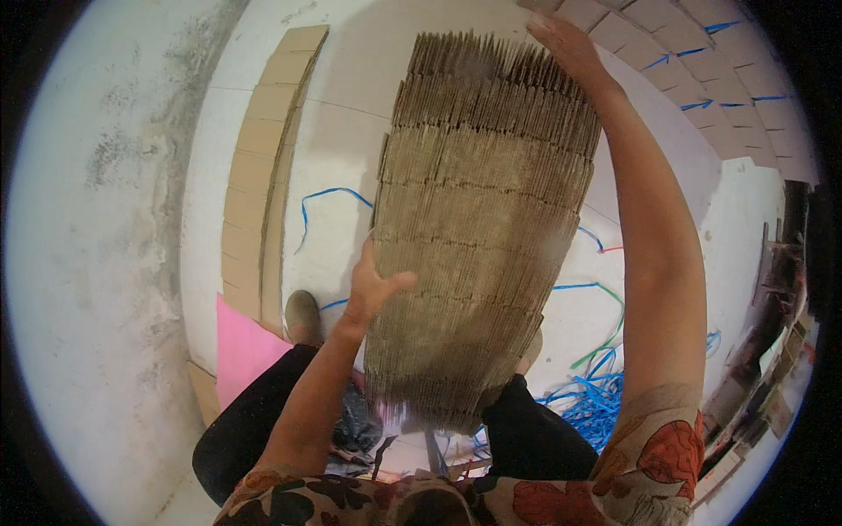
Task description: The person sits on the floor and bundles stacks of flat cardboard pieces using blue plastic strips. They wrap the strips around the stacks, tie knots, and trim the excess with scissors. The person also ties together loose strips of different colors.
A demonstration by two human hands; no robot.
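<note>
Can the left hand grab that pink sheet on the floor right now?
Probably not right away. The left hand is pressed flat against the cardboard stack, steadying it, while the pink sheet lies lower down, beside the shoe.

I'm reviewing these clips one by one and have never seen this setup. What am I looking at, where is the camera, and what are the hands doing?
There is no machine here. One fisheye camera worn on a person's head looks down, so straight edges bend. Both bare hands steady a thick stack of flattened cardboard sheets standing on edge: the left hand presses its near side, the right hand reaches over its far end. On the pale floor lie blue straps, a long cardboard strip and a pink sheet.
</note>
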